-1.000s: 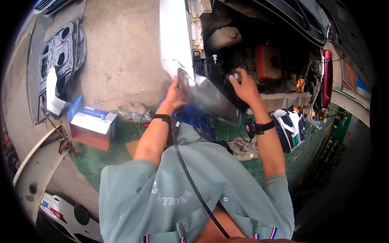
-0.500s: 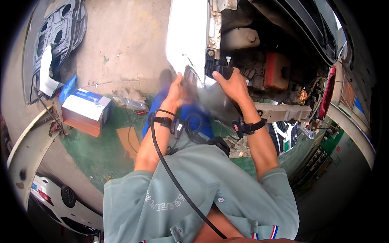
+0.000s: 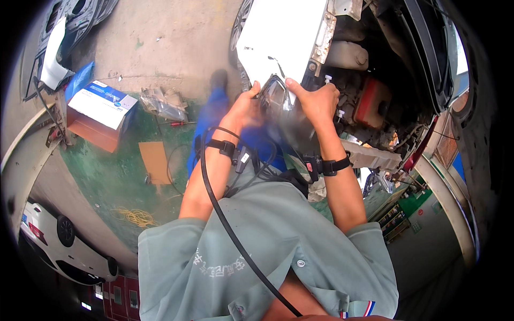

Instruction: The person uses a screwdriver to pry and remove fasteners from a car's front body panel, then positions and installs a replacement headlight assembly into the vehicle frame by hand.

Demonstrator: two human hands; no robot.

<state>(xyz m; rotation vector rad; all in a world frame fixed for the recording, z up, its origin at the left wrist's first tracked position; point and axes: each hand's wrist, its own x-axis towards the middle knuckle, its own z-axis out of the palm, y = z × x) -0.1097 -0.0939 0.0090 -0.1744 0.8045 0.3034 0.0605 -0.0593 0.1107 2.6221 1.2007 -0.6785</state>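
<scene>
A headlight (image 3: 284, 115) with a clear, glossy lens is between my two hands at the front corner of a car. Its pointed upper end meets the tip of the white fender (image 3: 281, 32). My left hand (image 3: 246, 108) grips the outer edge, thumb up near that point and the other fingers partly hidden. From the engine-bay side my right hand (image 3: 317, 104) holds it, thumb on the upper edge and fingers curled over the back. A white-capped adjuster (image 3: 327, 79) stands beside the right hand. The lamp's lower part is blurred, and its rear is hidden.
Right of the hands lies the engine bay with a pale reservoir (image 3: 347, 55), a red container (image 3: 370, 103) and a bare metal crossbeam (image 3: 369, 155). An opened carton (image 3: 101, 112), cardboard (image 3: 153, 162) and yellow cord (image 3: 135, 216) lie leftward. A black cable (image 3: 214, 208) crosses my left forearm.
The view has shifted, so the car sits farther right in it. Both hands still hold the headlight; my right thumb is now closer to its pointed end, and the hands are nearer each other.
</scene>
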